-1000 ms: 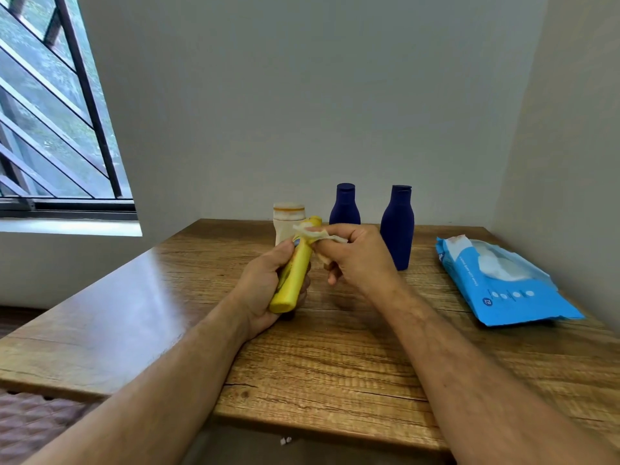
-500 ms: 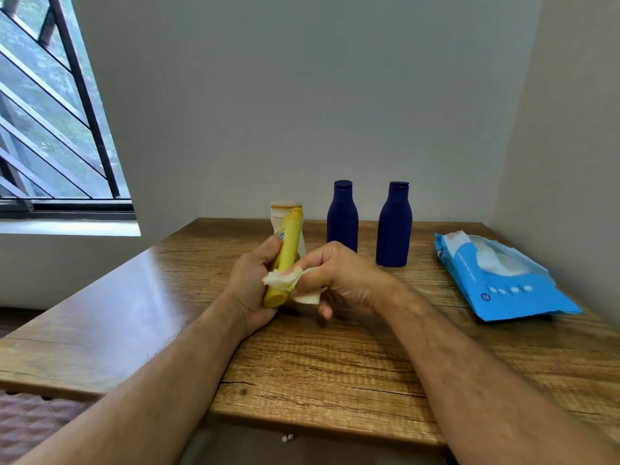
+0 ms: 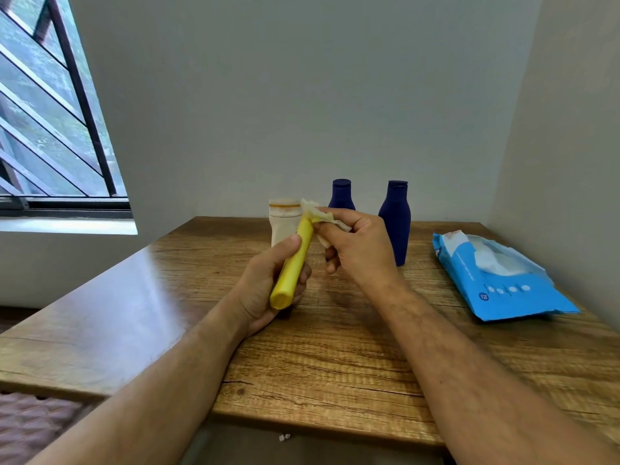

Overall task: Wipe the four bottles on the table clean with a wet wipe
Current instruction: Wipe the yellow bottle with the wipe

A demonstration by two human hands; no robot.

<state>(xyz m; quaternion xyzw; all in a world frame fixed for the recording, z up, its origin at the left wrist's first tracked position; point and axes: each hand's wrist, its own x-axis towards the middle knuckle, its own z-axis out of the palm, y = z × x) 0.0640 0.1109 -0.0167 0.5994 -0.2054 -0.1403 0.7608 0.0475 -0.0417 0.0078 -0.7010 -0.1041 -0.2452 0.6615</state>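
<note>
My left hand (image 3: 266,280) grips a slim yellow bottle (image 3: 292,266), tilted with its base toward me, above the wooden table (image 3: 318,364). My right hand (image 3: 355,245) pinches a crumpled wet wipe (image 3: 318,216) over the bottle's far end. Behind them a cream bottle (image 3: 283,219) stands upright, partly hidden. Two dark blue bottles stand at the back: one (image 3: 341,194) mostly hidden by my right hand, the other (image 3: 396,223) to its right.
An open blue pack of wet wipes (image 3: 496,280) lies at the right side of the table, close to the right wall. A barred window (image 3: 50,112) is at the left. The table's front edge is near my forearms.
My right hand slid the wipe from the bottle's lower end up to its far end. The yellow bottle tilted back, its base now toward me.
</note>
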